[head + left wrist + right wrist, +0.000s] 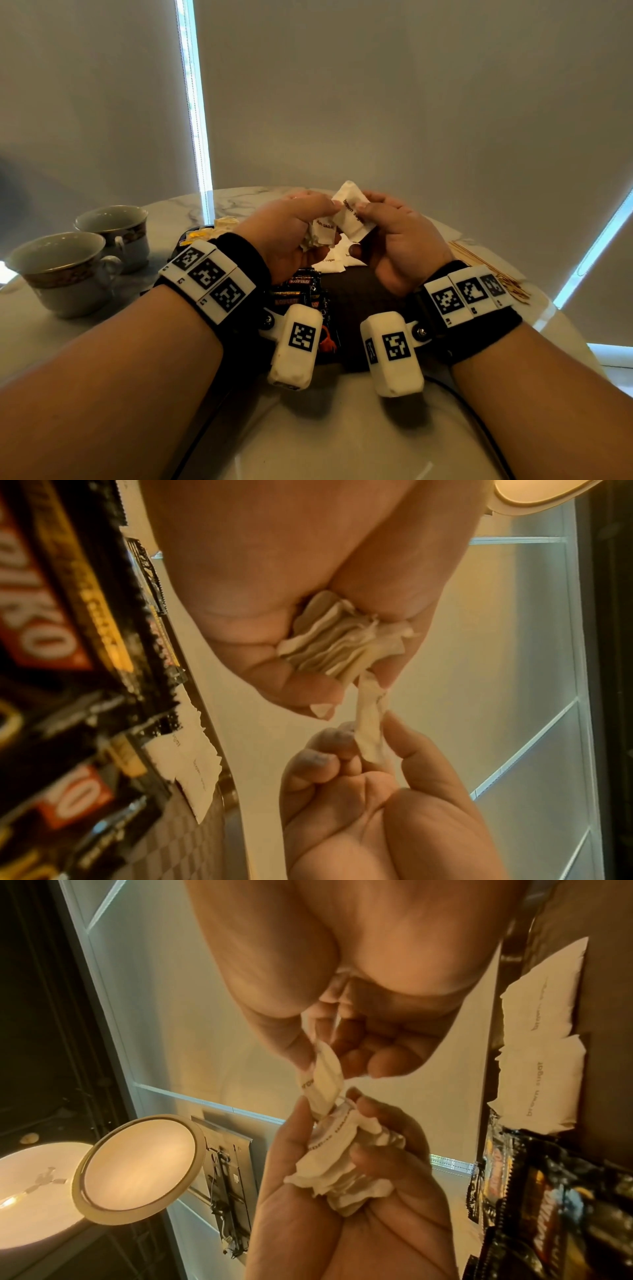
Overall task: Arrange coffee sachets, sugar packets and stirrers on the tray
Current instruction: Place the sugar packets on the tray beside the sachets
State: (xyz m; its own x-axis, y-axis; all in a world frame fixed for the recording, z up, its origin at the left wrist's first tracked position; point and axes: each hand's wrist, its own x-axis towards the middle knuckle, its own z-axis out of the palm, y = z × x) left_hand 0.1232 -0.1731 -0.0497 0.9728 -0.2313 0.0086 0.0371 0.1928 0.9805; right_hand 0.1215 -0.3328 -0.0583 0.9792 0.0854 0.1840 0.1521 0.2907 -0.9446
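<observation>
Above the dark tray (356, 294), my left hand (301, 222) grips a bunch of white brown-sugar packets (320, 234); the left wrist view shows them as a stack (342, 642). My right hand (375, 219) pinches a single sugar packet (352, 212) between thumb and fingers, right beside the bunch (342, 1167). On the tray lie more sugar packets (332, 265) at the far side and black Kopiko coffee sachets (296, 291) at the left. Wooden stirrers (489, 270) lie on the table to the right of the tray.
Two gold-rimmed teacups (65, 270) (116, 233) stand on the marble table (342, 428) at the left. Small yellow and pale packets (212, 229) sit behind the left wrist. A cable (479, 421) runs across the near table. Grey blinds close the back.
</observation>
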